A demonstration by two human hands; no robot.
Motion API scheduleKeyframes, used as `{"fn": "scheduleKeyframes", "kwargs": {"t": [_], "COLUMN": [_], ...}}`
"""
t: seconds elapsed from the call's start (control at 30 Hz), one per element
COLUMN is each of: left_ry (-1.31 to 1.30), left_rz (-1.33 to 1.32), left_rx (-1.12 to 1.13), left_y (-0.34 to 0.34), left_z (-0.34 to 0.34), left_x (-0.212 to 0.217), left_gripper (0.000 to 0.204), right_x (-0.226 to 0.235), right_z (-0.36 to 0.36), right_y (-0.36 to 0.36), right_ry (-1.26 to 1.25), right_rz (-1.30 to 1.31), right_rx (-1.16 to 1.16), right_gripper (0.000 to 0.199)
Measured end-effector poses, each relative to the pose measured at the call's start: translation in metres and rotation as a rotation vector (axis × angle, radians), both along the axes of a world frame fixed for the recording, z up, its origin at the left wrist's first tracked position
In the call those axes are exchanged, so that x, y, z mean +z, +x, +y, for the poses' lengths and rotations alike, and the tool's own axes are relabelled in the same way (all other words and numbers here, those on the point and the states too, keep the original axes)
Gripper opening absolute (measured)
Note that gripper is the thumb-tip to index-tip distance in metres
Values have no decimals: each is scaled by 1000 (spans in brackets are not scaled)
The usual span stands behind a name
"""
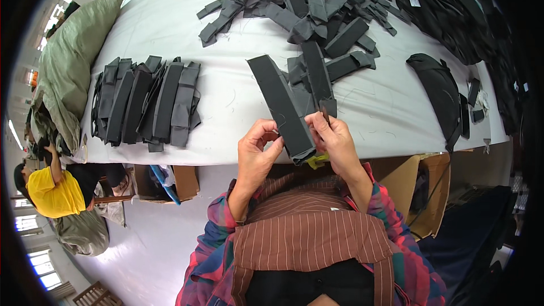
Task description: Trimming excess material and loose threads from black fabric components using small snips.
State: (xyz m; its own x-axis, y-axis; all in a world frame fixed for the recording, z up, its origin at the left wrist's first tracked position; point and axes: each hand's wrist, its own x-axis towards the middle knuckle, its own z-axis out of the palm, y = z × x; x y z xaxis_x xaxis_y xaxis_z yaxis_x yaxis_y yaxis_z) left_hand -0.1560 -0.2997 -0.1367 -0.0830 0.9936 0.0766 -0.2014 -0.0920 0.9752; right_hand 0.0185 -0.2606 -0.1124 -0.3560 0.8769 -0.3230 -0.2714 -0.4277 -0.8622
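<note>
While left hand (258, 150) pinches grey fabric strip (281, 107) edge, right hand (334, 139) fingers close on its other side, above white table (226, 102).

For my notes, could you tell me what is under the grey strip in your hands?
Under the grey strip, a yellow-green tool peeks out by the right hand; the strip and the fingers cover the rest.

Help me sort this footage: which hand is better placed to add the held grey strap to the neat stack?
Left, probably: the left hand and right hand both hold the strap, but the neat stack lies on the left.
</note>
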Motion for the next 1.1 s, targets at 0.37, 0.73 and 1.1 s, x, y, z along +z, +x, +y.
{"fn": "scheduleKeyframes", "kwargs": {"t": [0.37,0.73,1.1], "left_ry": [59,-120,-276], "left_rz": [283,3,-166], "left_rx": [151,475,-86], "left_y": [-1,-43,-16], "left_z": [-7,0,18], "left_x": [7,5,32], "left_gripper": [14,31,61], "right_x": [-14,-13,3], "right_z": [-6,-7,-13], "right_y": [-5,-6,-11], "right_ry": [90,188,592], "right_rz": [-48,-134,-586], "right_rx": [82,-19,188], "right_gripper": [17,23,20]}}
